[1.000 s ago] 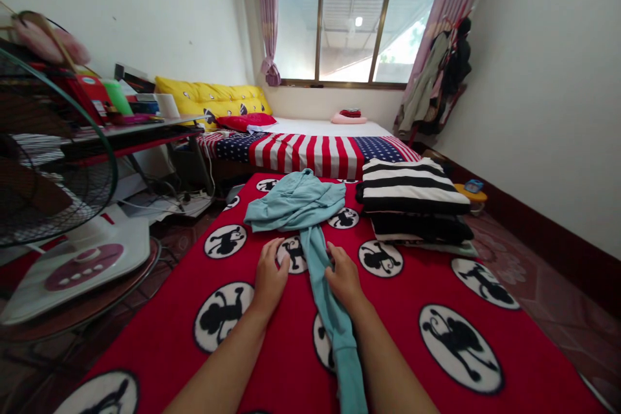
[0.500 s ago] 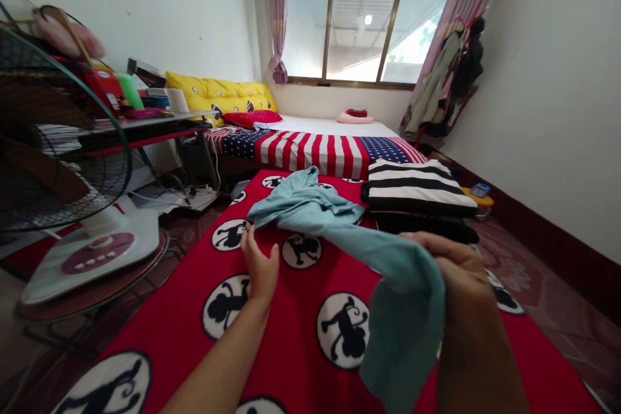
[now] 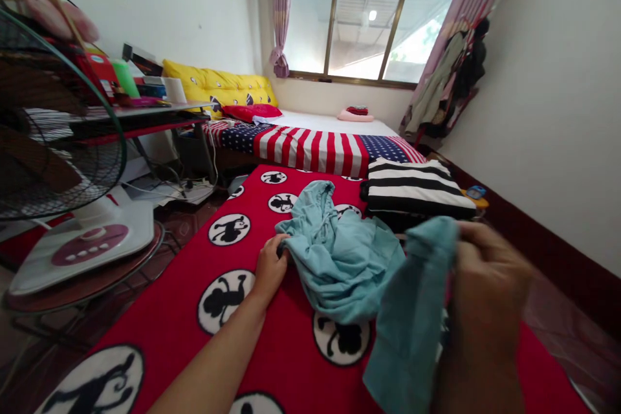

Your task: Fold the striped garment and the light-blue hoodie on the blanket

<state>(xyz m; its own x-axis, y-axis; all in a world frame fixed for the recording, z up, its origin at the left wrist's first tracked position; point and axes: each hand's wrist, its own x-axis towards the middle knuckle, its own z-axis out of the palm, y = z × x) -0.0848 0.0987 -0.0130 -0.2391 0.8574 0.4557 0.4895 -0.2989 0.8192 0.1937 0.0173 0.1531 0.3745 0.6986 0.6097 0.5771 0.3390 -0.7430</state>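
A light teal garment (image 3: 342, 259) lies bunched on a red blanket (image 3: 295, 352) printed with black monkeys in white circles. Its exact kind is hard to make out among the folds. My left hand (image 3: 272, 265) is closed on the garment's left edge, low against the blanket. Off to the right, my right hand (image 3: 490, 278), blurred, grips another end of it and holds that part up, so a flap hangs down towards me. Just behind lies a folded black-and-white striped garment (image 3: 417, 187) on top of dark folded cloth.
A fan (image 3: 53, 142) stands at the left on a round stool (image 3: 92, 278), beside a cluttered desk (image 3: 160, 110). Beyond the blanket is a bed with a stars-and-stripes cover (image 3: 310, 149). Clothes (image 3: 446, 77) hang at the right wall, near a small yellow stool (image 3: 480, 202).
My left hand, open and beside the garment before, has closed on its edge. The garment has come nearer and spread into a loose bunch; my right hand still holds its end.
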